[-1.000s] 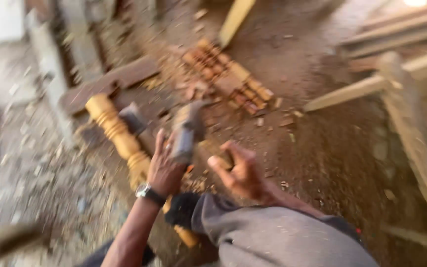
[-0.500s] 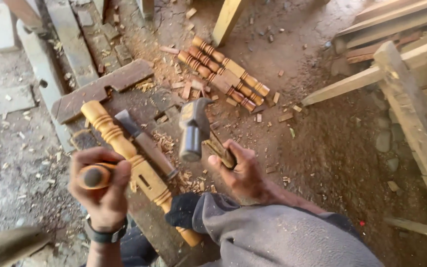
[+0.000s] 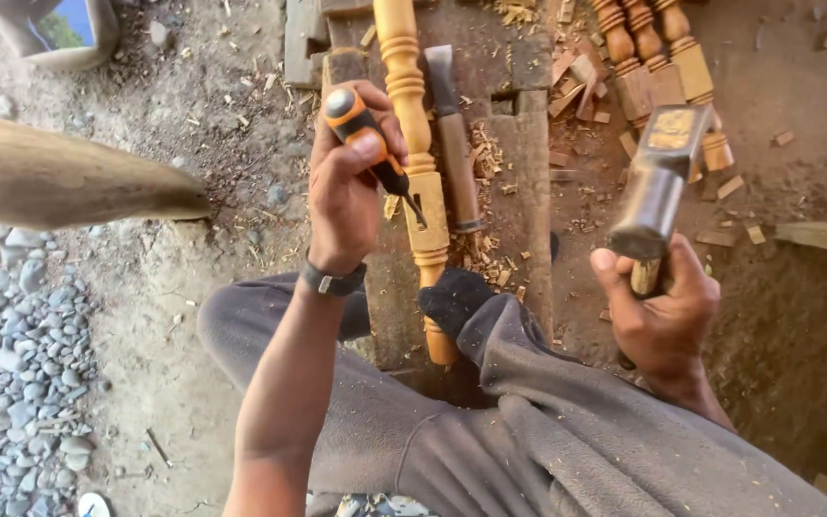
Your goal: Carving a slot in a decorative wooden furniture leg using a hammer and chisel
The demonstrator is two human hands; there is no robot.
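I am gripping an orange-and-black chisel handle (image 3: 361, 124) over a honey-yellow turned spindle (image 3: 412, 115). My hammer's head (image 3: 660, 182) is showing dull grey steel, and my trousers (image 3: 547, 421) are looking dusty grey, my sock (image 3: 454, 299) black.

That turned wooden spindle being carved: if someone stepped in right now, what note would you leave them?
Left hand: grip shut on the orange-handled chisel, tip at a notch in the turned spindle.
Right hand: grip shut on the hammer, raised clear of the chisel.
Spindle lies on a plank, pinned by a dark-socked foot; a spare chisel lies beside it.
Done: notch started, chips scattered. Left: the rest of the cut.
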